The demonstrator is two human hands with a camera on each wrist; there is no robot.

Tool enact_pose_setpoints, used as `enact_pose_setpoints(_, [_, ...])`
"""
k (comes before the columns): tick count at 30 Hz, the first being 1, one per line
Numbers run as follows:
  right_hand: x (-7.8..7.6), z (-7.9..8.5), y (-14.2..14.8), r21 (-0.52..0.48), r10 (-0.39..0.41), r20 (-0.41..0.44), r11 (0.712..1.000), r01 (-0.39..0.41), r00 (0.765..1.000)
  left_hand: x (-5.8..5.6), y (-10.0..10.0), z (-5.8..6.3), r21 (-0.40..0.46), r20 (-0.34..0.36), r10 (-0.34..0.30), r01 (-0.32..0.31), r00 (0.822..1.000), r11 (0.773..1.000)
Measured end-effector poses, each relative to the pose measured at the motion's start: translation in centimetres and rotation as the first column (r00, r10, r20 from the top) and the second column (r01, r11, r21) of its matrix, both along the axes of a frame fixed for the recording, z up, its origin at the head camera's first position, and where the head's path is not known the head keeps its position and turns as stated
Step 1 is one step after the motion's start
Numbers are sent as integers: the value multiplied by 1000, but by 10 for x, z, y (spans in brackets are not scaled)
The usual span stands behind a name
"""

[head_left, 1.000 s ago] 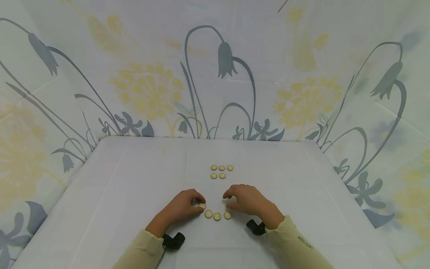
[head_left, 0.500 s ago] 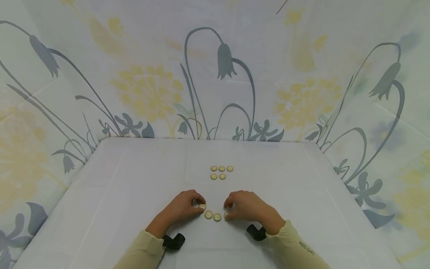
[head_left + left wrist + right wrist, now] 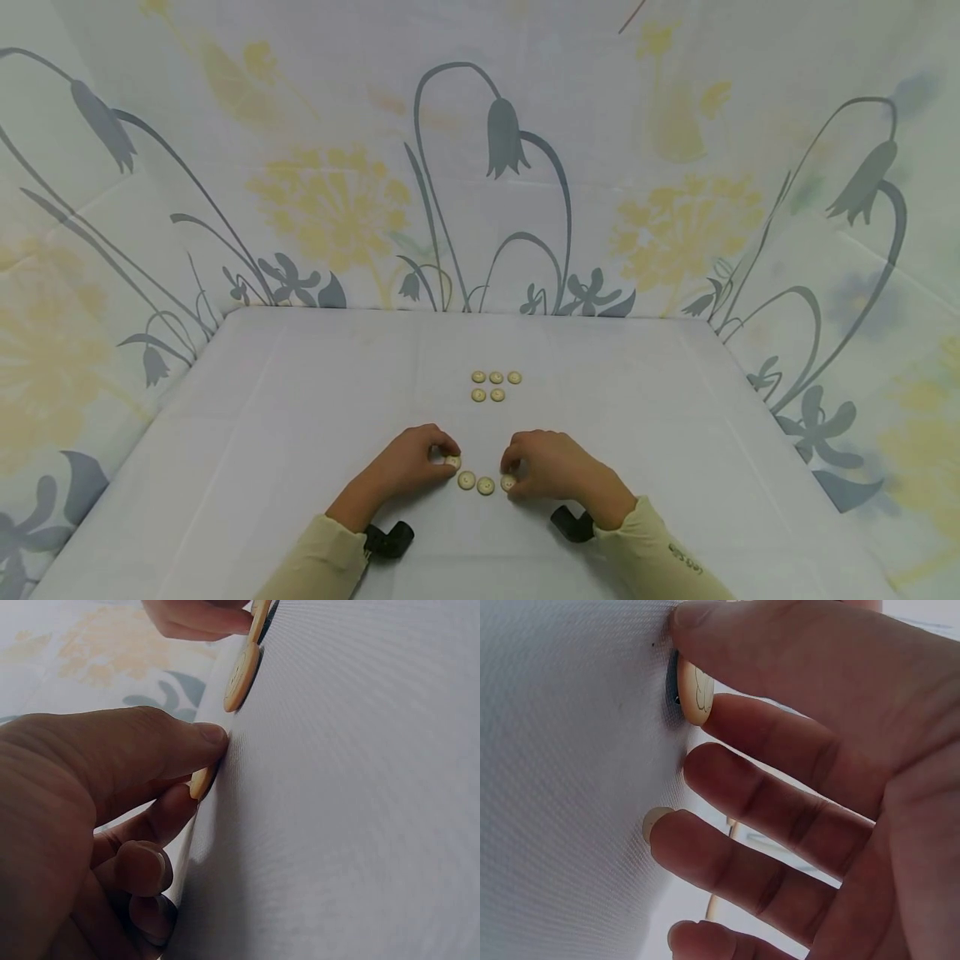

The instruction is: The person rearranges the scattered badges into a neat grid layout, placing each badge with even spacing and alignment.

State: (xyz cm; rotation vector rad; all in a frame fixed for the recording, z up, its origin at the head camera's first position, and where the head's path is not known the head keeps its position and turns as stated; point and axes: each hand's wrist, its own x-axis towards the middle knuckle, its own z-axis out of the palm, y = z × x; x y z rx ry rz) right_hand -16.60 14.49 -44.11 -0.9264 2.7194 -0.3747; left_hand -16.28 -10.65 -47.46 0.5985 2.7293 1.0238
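Observation:
Small round beige buttons lie on the white tabletop. In the head view my left hand (image 3: pixel 412 461) pinches one button (image 3: pixel 453 461) at the left end of a curved row. The left wrist view shows thumb and forefinger on the edges of that button (image 3: pixel 199 783), low against the cloth. My right hand (image 3: pixel 558 468) has thumb and forefinger on opposite sides of the button (image 3: pixel 507 482) at the row's right end; in the right wrist view this button (image 3: pixel 696 691) lies on the cloth. Between the hands are two untouched buttons, one left (image 3: pixel 467 480) and one right (image 3: pixel 486 486).
Farther back, several more buttons form two short rows, with one button (image 3: pixel 497 377) in the middle of the rear row. A white cloth (image 3: pixel 315 375) covers the table. Flower-printed curtains (image 3: pixel 480 208) enclose it at the back and sides. Each wrist carries a black camera (image 3: pixel 390 540).
My right hand has come down and in toward the right-end button, and its thumb and forefinger now close on it. The left hand has stayed in place on its button.

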Motion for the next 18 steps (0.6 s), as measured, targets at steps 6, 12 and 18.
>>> enact_pose_setpoints(6, [1,-2,-1,-8,8,-40,1000,-9,999,0,0,1,10,12,-3,3,1000,1000])
enact_pose_setpoints(12, [0,-7,0,-18,36,-87,999,-37,996,-1,0,-1,14,8,-12,12,1000,1000])
enact_pose_setpoints(18, [0,-12,1,-11,69,-141,997,-72,988,-2,0,-2,7,0,-14,14,1000,1000])
